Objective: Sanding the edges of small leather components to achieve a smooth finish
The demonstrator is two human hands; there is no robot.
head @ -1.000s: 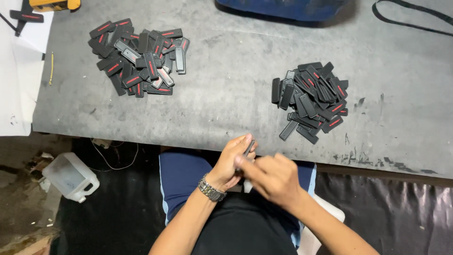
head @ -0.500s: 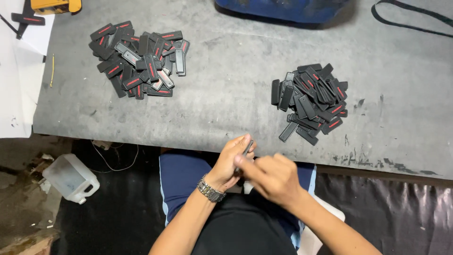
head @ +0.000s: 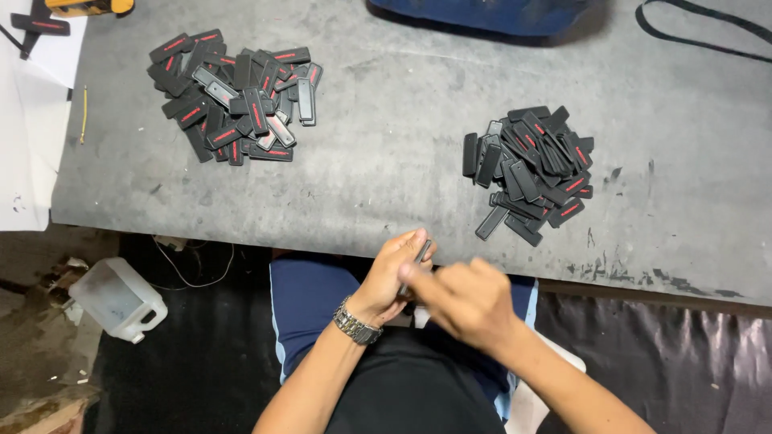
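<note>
My left hand (head: 392, 269), with a metal watch on its wrist, grips a small dark flat strip (head: 421, 252) just below the near edge of the grey table (head: 386, 169). My right hand (head: 465, 299) is closed against the same strip from the right, and its fingers look blurred. Both hands hover over my lap. A heap of black tags with red marks (head: 236, 96) lies at the table's far left. A second heap of black tags (head: 529, 170) lies to the right, just beyond my hands.
A white plastic jug (head: 119, 299) stands on the floor at the left. White paper (head: 28, 128) covers the table's left end. A blue object (head: 482, 14) and a black cord (head: 708, 32) lie along the far edge.
My hands stay in the same place with the strip; the right hand's fingers shift slightly. The heaps have not moved.
</note>
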